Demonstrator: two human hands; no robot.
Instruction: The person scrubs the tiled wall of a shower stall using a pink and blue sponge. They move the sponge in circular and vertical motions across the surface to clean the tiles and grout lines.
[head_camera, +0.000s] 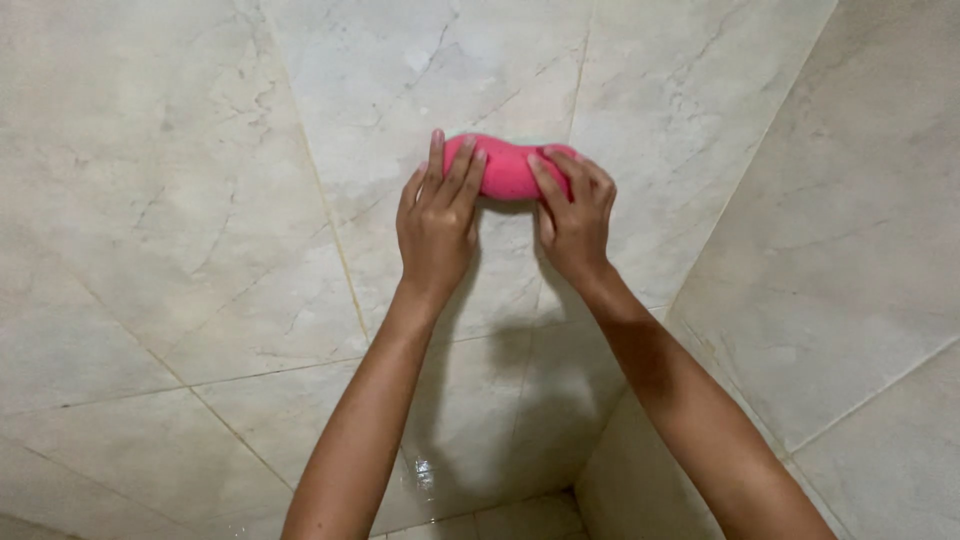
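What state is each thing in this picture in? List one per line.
Sponge: pink, pressed against the tiled wall, held at both ends.
Left hand: fingers spread over the sponge's left end.
Right hand: gripping the sponge's right end.
Wall: marble-look tiles, wet patch low down.

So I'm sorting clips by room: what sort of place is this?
Likely a bathroom or shower corner: marbled tiled walls meet at a corner, and both hands press a pink sponge against the wall.
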